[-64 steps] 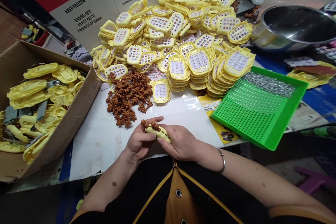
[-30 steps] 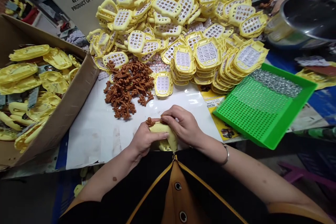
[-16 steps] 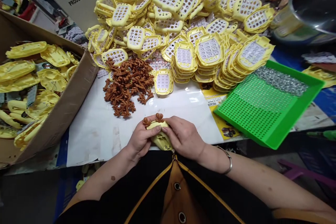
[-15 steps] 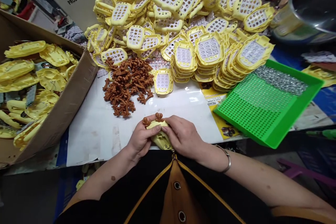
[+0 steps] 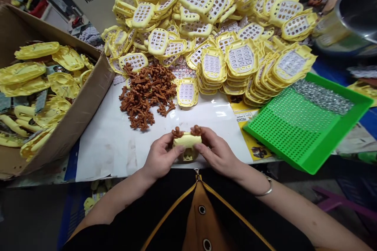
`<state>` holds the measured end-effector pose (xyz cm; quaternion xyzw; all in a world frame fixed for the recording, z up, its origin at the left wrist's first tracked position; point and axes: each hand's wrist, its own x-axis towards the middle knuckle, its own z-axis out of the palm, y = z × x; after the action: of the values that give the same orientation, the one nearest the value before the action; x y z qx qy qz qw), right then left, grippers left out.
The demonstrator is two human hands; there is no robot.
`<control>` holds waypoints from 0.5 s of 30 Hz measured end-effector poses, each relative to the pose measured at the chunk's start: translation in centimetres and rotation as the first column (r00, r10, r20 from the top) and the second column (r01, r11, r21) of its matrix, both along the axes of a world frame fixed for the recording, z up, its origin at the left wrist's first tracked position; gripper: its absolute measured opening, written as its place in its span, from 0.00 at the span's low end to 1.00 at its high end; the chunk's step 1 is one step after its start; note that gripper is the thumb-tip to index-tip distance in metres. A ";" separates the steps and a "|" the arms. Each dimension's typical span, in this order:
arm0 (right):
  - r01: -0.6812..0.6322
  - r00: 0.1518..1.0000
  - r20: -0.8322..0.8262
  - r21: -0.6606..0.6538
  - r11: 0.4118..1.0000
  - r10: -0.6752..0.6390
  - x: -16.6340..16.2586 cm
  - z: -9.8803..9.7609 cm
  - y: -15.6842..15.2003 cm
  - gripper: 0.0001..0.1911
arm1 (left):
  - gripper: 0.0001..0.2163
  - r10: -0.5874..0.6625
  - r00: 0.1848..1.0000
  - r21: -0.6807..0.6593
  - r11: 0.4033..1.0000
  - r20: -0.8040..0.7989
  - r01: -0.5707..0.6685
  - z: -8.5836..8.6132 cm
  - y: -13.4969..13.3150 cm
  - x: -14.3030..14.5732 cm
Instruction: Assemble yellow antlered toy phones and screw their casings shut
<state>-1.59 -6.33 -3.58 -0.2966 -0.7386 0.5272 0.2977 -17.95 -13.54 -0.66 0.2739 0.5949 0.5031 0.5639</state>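
Between both hands, close to my body over the table's front edge, is a yellow plastic toy casing (image 5: 187,141). Two brown antler-shaped pieces stick up from its far end, a left antler piece (image 5: 177,132) and a right antler piece (image 5: 196,130). My left hand (image 5: 161,155) grips the casing's left side, thumb on top. On the right side my right hand (image 5: 218,151) holds it the same way, fingers behind the right antler. Beyond the hands lies a heap of brown antler pieces (image 5: 144,94). The casing's underside is hidden.
Stacks of yellow casings with keypad faces (image 5: 241,57) and a loose pile of them (image 5: 196,2) fill the back. A green perforated tray (image 5: 294,125) with small metal screws (image 5: 324,96) is at right, near a metal pot (image 5: 332,23). A cardboard box (image 5: 88,98) of yellow parts stands left.
The casing has turned from a slant to nearly straight, with both antlers now level at its far end. My right hand has shifted from its top to its right side.
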 end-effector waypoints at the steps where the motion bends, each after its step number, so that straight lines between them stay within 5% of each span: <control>1: -0.020 1.000 -0.018 -0.042 0.999 0.019 0.0 0.1 -0.1 0.15 | 0.14 -0.015 0.998 0.024 1.000 -0.059 0.017 0.2 -0.1 0.1; 7: 0.126 0.985 -0.114 -0.058 0.990 -0.132 -1.3 0.4 -1.3 0.10 | 0.14 0.060 0.951 0.151 0.988 -0.304 -0.014 0.5 -0.5 0.4; 11: 0.079 0.989 -0.122 -0.057 0.995 -0.086 -1.2 0.4 -0.9 0.10 | 0.14 -0.008 0.927 0.123 0.991 -0.374 0.058 0.7 -0.3 0.1; 15: 0.148 0.989 -0.044 0.148 0.978 -0.143 -0.4 1.4 0.5 0.22 | 0.16 -0.043 0.918 0.127 0.987 -0.394 0.101 1.4 0.1 0.1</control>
<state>-2.00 -5.85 -2.14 -0.3179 -0.7476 0.4513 0.3692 -17.89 -13.48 0.71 0.4304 0.6467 0.4594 0.4308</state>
